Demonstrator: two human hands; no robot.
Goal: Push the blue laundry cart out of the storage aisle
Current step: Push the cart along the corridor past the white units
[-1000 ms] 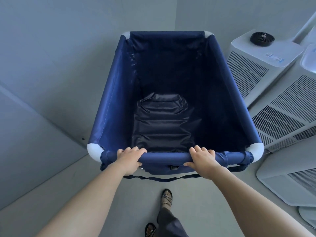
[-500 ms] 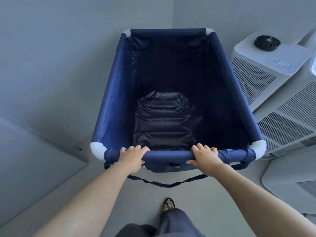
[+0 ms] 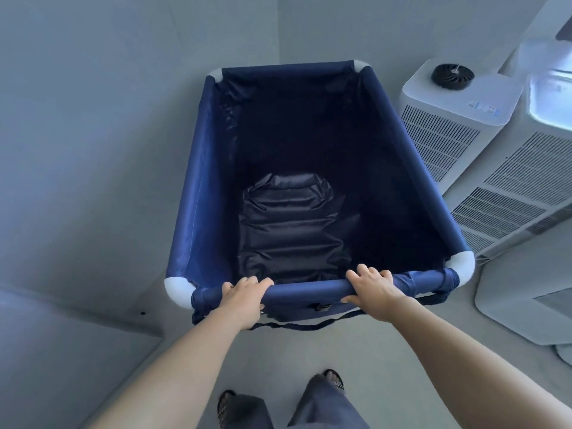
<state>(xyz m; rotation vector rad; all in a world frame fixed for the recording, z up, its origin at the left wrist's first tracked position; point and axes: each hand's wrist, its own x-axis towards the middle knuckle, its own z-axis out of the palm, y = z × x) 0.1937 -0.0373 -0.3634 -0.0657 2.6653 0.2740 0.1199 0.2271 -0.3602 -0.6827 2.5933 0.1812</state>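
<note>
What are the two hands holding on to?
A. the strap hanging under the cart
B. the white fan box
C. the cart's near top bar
C: the left hand and right hand both curl over the near top bar of the cart.

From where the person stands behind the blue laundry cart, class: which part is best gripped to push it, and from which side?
Grip the padded near rail of the blue laundry cart, from above on the person's side. It runs level between the white corner caps and is round enough to wrap. The left hand and right hand already hold it so, fingers curled over, spread apart.
</note>
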